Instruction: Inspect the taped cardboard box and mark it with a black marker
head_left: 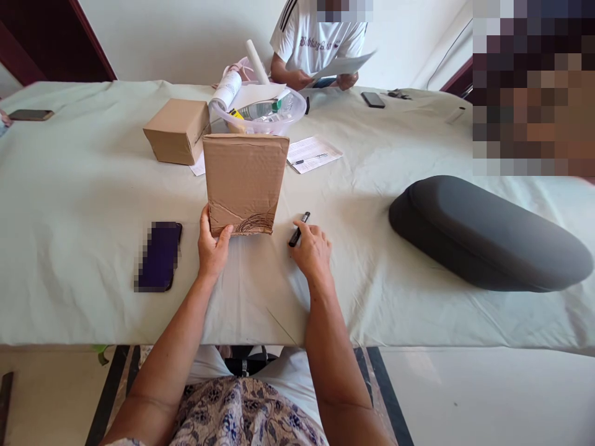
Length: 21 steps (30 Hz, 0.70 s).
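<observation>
A piece of brown cardboard [244, 179], perhaps a flat box side, is held tilted up by its lower left corner in my left hand [214, 246]. My left thumb lies on its front face, beside black curved scribbled lines along the bottom edge. To the right, my right hand [312, 248] has its fingers round a black marker [304, 218] close to the tablecloth. The marker points away from me at a slant. Whether the cardboard is a single sheet or a box cannot be made out fully, as its back is hidden.
A cardboard box [170, 130] sits behind, beside a clear plastic basin [297, 121] of supplies. Papers with a pen [316, 155] lie nearby. A phone [160, 257] rests at left, a dark grey case [488, 235] at right. Across the table [83, 186], a person [320, 43] holds a sheet.
</observation>
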{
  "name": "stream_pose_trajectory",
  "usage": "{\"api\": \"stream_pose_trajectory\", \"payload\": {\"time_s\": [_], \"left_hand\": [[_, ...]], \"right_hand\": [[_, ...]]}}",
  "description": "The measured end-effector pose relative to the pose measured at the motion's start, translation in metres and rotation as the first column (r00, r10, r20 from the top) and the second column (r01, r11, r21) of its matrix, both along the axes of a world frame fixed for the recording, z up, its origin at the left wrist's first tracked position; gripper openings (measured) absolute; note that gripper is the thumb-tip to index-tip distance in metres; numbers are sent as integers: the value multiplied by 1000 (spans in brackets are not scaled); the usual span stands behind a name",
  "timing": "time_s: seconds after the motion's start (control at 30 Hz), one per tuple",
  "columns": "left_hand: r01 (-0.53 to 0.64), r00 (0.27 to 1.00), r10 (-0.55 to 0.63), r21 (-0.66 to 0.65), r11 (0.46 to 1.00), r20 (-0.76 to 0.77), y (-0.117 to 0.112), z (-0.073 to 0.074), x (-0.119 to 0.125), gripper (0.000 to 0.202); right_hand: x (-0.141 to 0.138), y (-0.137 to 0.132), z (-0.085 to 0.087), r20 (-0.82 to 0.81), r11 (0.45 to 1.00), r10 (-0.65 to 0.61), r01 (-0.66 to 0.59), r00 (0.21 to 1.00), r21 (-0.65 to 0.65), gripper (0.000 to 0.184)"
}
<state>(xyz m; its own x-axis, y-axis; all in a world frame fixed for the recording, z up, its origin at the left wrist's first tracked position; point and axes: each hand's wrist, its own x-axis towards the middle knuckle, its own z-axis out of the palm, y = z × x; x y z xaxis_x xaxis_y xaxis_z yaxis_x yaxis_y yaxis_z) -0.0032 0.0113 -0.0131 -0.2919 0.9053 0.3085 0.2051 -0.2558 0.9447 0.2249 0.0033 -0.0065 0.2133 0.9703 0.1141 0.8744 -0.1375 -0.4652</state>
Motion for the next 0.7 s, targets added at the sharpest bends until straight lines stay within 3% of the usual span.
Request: {"api": "stream_pose_trajectory", "payload": {"time_s": [0.17,0.23,0.3,0.37,0.5,0.6,0.7], "left_hand": [[19,1000,-19,10,1000,7,-2,-3,-2,74],[26,1000,-26,11,1000,6,-3,-5,-3,74],[28,1000,-28,11,1000,2,-4,-6,-3,74],[22,1000,-22,11,1000,-6,-4,-6,-4,74],[20,1000,-20,13,1000,-7,-4,-8,-4,74],[57,998,-58,18,998,17,-3,-10,-4,75],[92,995,-93,28,995,25,-3,-13,-6,74]], "right_hand": [[9,-4,-1,38,987,88,-81,995,-141,76],[11,-4,-1,22,982,106,-101,994,-162,76],[10,-3,-2,-3,993,64,-64,998,-97,71],[6,0,-3,-47,998,40,-38,998,50,66],[-12,6,-5,-190,930,258,-190,947,314,63],[-29,6,-7,-337,885,422,-302,842,354,63],[-39,6,-9,-457,901,412,-278,788,332,59]]}}
